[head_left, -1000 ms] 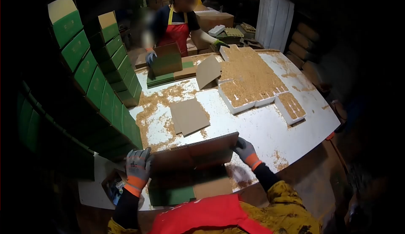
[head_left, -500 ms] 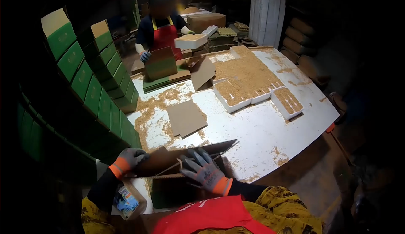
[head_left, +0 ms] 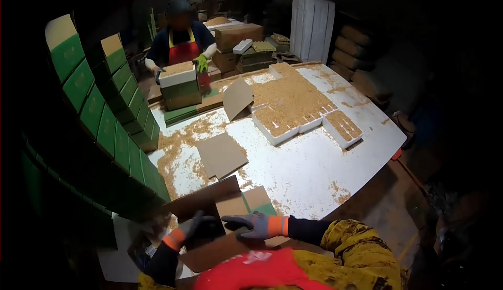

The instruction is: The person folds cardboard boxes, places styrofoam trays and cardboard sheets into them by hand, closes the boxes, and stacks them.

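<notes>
An open cardboard box [head_left: 215, 251] stands at the near table edge against my red apron, its flaps sticking up and out. My left hand [head_left: 196, 230], in a grey glove with an orange cuff, is over the box's opening at the left; its fingers look apart, though dark and slightly blurred. From the right, my right hand [head_left: 254, 224], gloved alike, reaches across the box with its fingers stretched out toward the left hand, near the right flap. Neither hand visibly holds anything. The inside of the box is mostly in shadow.
Tall stacks of green boxes [head_left: 99, 117] rise at the left. A flat cardboard sheet [head_left: 221, 155] lies mid-table. White trays [head_left: 280, 135] filled with sawdust-like material stand beyond it. Across the table, a co-worker holds a similar white tray [head_left: 177, 75] over a box.
My box has turned and its flaps now spread outward. My left hand has moved right and down to its opening. The co-worker has brought the tray over a box with both hands.
</notes>
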The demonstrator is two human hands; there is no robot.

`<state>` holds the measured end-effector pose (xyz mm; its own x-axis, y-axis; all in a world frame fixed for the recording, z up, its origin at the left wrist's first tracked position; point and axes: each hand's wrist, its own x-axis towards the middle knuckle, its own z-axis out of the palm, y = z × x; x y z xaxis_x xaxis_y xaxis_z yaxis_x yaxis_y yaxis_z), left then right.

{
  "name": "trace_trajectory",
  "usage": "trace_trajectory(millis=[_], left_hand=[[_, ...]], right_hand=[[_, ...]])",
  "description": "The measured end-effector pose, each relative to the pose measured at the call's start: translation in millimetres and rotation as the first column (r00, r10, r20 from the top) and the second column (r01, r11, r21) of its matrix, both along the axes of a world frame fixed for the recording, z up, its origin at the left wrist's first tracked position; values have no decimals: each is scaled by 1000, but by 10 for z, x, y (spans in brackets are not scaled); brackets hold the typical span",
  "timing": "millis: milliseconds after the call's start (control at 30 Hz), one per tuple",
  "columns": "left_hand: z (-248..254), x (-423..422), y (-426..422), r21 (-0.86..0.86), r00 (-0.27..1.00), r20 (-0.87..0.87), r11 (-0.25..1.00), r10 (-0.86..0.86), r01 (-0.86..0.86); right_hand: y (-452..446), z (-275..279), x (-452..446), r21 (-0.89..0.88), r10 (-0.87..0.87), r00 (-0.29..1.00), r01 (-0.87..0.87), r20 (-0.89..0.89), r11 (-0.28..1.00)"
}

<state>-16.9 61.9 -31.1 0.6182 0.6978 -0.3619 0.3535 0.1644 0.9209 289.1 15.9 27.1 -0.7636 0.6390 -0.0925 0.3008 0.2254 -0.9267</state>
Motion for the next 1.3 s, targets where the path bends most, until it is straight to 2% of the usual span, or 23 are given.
trace_trajectory(millis=[33,100,133,200,233,300,367,400,500,533,567,600,633,667,700,800,833,867,933,1033,1100,1167,1300], left_hand=[[501,32,-85,-433,951,110,875,290,-216],[353,-196,-141,-340,909,96,872,406,-353],[224,-175,-231,26,916,-35,916,401,-400],[64,71,-469,683,825,-269,702,498,-201],[202,311,-616,704,685,-284,631,671,-325],[229,499,-732,969,606,-84,207,791,-135],[-55,330,-696,959,507,226,-97,832,-268],[-307,256,-683,962,316,243,-187,917,-198],[150,268,-723,996,-45,62,-59,997,71],[-655,-101,-688,934,-7,-253,243,967,-262],[-137,48,-726,704,395,-181,399,901,-587],[-27,75,-684,720,367,-356,502,859,-479],[45,84,-677,708,310,-515,600,799,-372],[136,104,-726,739,389,-385,532,837,-413],[236,132,-782,762,458,-245,462,855,-454],[754,211,-738,942,562,153,52,813,-331],[844,250,-701,956,597,271,-139,755,-259],[530,177,-634,552,470,712,-3,522,-834],[186,-147,-406,-32,78,886,229,458,-973],[-389,-409,-321,304,363,415,249,834,-920],[-766,-540,-328,336,464,191,386,865,-859],[-975,-648,-355,285,505,105,460,857,-841],[-1128,-859,-428,231,529,-52,525,847,-819]], right_hand=[[34,-98,-12,12,-69,995,68,78,998],[26,-314,-64,239,-148,986,126,75,963],[36,-358,-73,345,-183,981,147,72,927],[64,-91,-173,740,-284,941,56,185,670],[133,79,-208,875,-346,911,-31,223,482],[418,346,-326,893,-410,910,136,59,430],[674,351,-428,859,-462,883,299,-84,416],[643,246,-386,847,-409,911,174,55,502],[127,121,-238,569,-188,937,-13,293,822],[18,-12,-154,633,-106,965,-72,238,771],[-35,-139,-62,693,-18,981,-122,192,711],[30,-250,20,357,-115,988,145,-106,923],[145,-267,85,-93,-309,893,295,-327,951],[329,-240,168,-501,-620,763,469,-184,727],[547,-361,243,-350,-731,646,648,-220,677],[979,-1262,595,-167,-410,891,381,-195,909],[1037,-991,590,-469,-419,879,278,-228,838],[1084,-676,572,-720,-470,855,183,-219,669],[841,270,453,-406,-395,864,254,-313,878],[523,225,378,437,-151,972,216,-178,873],[271,-414,366,473,17,984,-100,175,876],[-93,-803,304,542,163,962,-258,217,800],[-202,-884,635,69,-1,965,19,-262,997]])
